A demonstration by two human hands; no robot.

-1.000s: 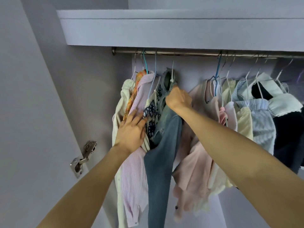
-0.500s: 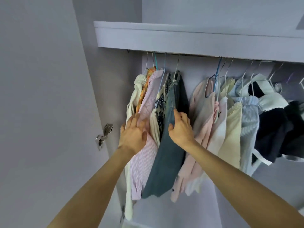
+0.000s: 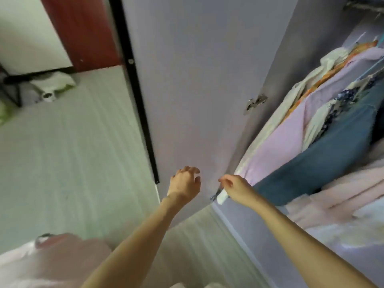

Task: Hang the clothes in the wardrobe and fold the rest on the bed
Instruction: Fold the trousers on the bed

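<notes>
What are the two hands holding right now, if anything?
Nothing. The left hand hangs loosely curled in front of the wardrobe door; the right hand is beside the hanging clothes, gripping none.

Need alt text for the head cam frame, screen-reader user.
Tilted, blurred view: both bare hands, left hand and right hand, hang empty with loosely curled fingers before an open lilac wardrobe door. On the right, hung clothes including a blue denim garment fill the wardrobe; pale floor lies left.

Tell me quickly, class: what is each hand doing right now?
Left hand: open, fingers loosely curled, holding nothing.
Right hand: open, fingers loosely curled, holding nothing, near the hanging clothes.
</notes>
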